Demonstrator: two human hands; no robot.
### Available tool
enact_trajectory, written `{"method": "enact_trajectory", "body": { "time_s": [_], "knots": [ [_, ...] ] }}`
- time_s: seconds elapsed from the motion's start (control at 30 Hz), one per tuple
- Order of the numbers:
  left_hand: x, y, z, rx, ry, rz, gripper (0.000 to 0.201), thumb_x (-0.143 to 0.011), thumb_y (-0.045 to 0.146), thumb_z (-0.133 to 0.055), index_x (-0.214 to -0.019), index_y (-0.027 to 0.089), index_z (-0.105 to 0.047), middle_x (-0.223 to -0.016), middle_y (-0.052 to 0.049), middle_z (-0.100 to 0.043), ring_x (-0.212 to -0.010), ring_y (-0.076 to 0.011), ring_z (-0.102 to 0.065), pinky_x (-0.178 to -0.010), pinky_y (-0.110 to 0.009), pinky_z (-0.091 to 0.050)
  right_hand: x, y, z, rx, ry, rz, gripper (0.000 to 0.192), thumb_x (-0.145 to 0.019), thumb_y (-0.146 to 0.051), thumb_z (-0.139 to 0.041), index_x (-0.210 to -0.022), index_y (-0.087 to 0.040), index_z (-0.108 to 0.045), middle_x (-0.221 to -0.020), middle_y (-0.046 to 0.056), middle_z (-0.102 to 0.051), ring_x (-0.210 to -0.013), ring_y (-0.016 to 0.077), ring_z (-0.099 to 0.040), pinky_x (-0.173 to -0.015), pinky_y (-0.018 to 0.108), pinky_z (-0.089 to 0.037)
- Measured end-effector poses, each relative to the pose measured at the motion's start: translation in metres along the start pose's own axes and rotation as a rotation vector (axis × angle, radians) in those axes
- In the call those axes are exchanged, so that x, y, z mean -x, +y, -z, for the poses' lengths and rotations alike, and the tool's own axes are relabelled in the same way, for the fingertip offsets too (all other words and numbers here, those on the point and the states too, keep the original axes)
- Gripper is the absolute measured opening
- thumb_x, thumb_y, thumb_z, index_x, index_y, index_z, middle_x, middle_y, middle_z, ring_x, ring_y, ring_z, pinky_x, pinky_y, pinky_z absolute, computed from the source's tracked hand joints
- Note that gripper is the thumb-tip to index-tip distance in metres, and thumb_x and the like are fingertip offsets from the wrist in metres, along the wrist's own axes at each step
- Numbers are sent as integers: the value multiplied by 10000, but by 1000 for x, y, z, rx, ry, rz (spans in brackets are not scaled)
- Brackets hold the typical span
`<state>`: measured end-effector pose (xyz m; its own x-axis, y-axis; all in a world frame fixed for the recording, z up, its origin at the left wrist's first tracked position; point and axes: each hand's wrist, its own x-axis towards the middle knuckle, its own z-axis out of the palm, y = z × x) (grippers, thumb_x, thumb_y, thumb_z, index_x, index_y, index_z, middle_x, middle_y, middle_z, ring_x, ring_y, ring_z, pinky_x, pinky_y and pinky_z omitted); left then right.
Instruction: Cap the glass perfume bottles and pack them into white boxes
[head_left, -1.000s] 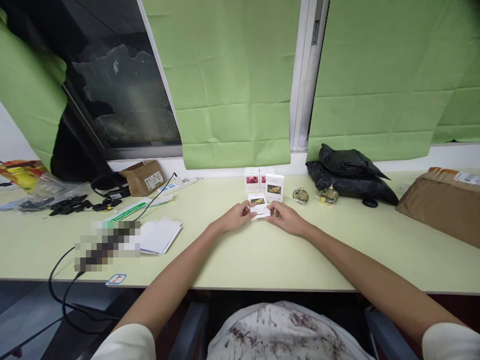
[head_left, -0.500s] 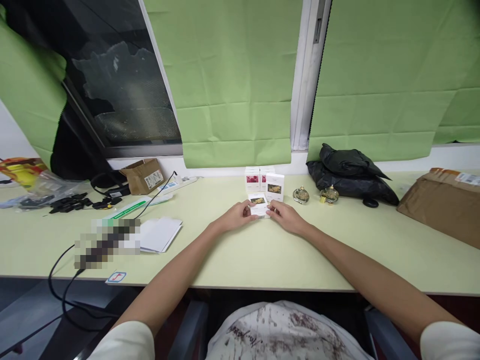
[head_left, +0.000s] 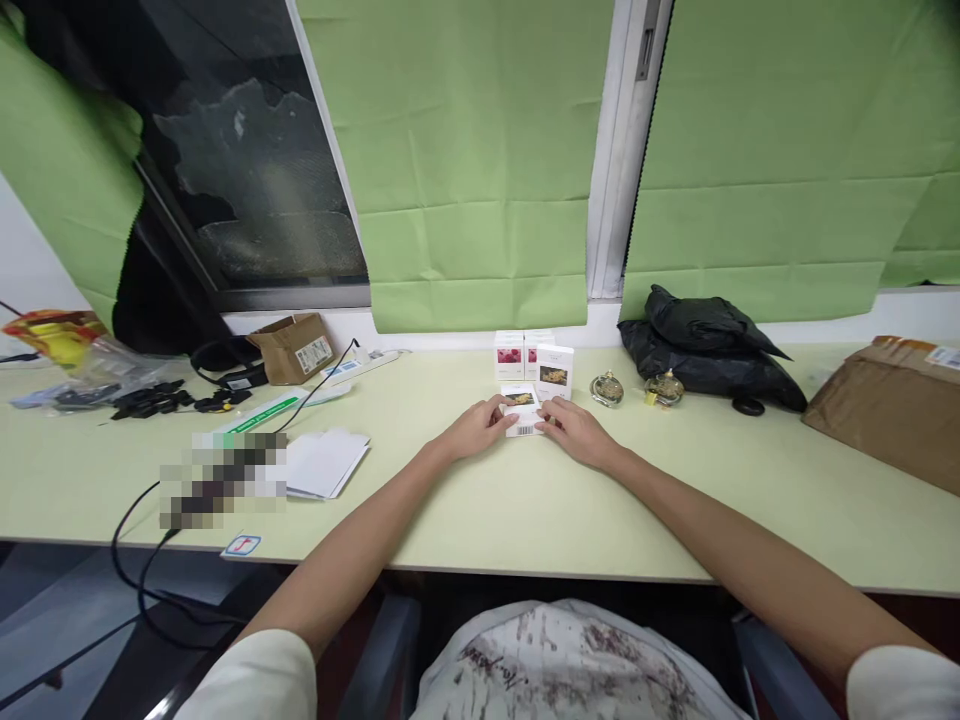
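Now both hands close on one small white box [head_left: 523,412] lying on the counter [head_left: 480,500], about the middle and toward the far side. The left hand [head_left: 474,430] pinches the box's left edge, thumb on top and fingers curled along the side. The right hand [head_left: 576,432] holds the right edge the same way, fingertips on the box. Each grip is clamped on the box, not spread. The box's near end shows a barcode, and its top shows a small dark-gold picture.

Just behind it stand three more boxes [head_left: 553,371], upright and close together, two with pink pictures and one with a gold one. To their right are two small glass bottles [head_left: 606,389], then a black bag [head_left: 705,345] against the wall. A brown parcel [head_left: 885,405] lies far right. Papers [head_left: 324,462] and a black cable [head_left: 131,520] lie on the left.

Compared with half a second ago, the box has tipped so that its barcode end now faces the camera; before, that end showed less. The hands have kept their hold and barely shifted.
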<state>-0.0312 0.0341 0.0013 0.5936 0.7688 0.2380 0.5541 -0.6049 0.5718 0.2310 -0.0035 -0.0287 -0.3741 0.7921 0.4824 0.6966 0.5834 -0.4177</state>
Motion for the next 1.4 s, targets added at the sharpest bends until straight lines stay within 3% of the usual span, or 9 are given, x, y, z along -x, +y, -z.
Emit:
{"method": "enact_trajectory", "body": {
  "time_s": [0.07, 0.2, 0.3, 0.4, 0.5, 0.67, 0.83, 1.03, 1.4],
  "knots": [
    [-2, -4, -2, -2, 52, 35, 579, -1023, 653, -395, -1415, 244, -516, -902, -27, -657, -807, -213, -595, -755, -340, -469, 1, 1, 0, -41, 13, -9, 180, -1031, -389, -554, -1127, -252, -619, -1161, 68, -649, -921, 219, -640, -836, 364, -504],
    [-6, -14, -6, -143, 146, 162, 717, -971, 727, -435, -1431, 184, -520, -1128, -128, -672, -1135, -321, -566, -982, -444, -451, 1, 3, -2, -143, 47, -26, 214, -1020, -393, -558, -1151, -248, -644, -1247, 84, -655, -957, 221, -659, -835, 378, -540],
    [-8, -17, -8, -243, 112, 243, 774, -932, 799, -417, -1387, 196, -585, -1323, -177, -598, -1303, -392, -462, -1103, -540, -357, -1, 5, -4, -213, 62, -50, 217, -1010, -394, -555, -1123, -243, -662, -1267, 91, -661, -984, 228, -668, -834, 392, -561],
    [-7, -16, -9, -252, 57, 243, 735, -924, 818, -402, -1350, 260, -621, -1391, -159, -558, -1355, -401, -413, -1126, -575, -314, -1, 8, -7, -314, 54, -88, 206, -988, -402, -582, -1111, -249, -644, -1245, 77, -674, -984, 225, -685, -839, 402, -581],
    [-5, -13, -9, -197, 57, 220, 720, -924, 818, -414, -1391, 298, -586, -1405, -138, -569, -1370, -395, -398, -1125, -581, -305, -1, 12, -9, -391, 43, -127, 240, -964, -408, -622, -1160, -269, -618, -1226, 66, -688, -1023, 233, -695, -870, 420, -597],
    [-3, -11, -9, -39, 89, 162, 756, -908, 785, -530, -1482, 296, -471, -1368, -110, -642, -1363, -376, -425, -1139, -580, -298, -1, 14, -11, -523, 56, -121, 422, -914, -396, -694, -1298, -298, -548, -1378, 80, -620, -1109, 250, -696, -921, 454, -617],
    [-5, -11, -8, 95, 180, 23, 856, -852, 641, -738, -1527, 255, -380, -1350, -137, -618, -1278, -319, -522, -1065, -479, -425, -1, 8, -7, -603, 53, -110, 658, -886, -372, -738, -1466, -327, -431, -1477, 104, -562, -1141, 257, -689, -961, 484, -612],
    [-4, -1, -7, 138, 282, -161, 865, -883, 504, -765, -1594, 306, -312, -1290, -100, -617, -1139, -255, -582, -965, -405, -490, 0, 2, -1, -472, 129, -117, 623, -946, -412, -667, -1507, -337, -407, -1418, 103, -600, -1111, 269, -676, -951, 505, -611],
    [1, 12, 0, -12, 357, -255, 591, -950, 469, -704, -1460, 271, -479, -1273, -101, -637, -1119, -246, -590, -855, -376, -511, 3, -11, 10, -320, 190, -30, 662, -974, -404, -609, -1590, -361, -369, -1420, 91, -572, -1062, 255, -652, -910, 476, -613]
  ]
}}
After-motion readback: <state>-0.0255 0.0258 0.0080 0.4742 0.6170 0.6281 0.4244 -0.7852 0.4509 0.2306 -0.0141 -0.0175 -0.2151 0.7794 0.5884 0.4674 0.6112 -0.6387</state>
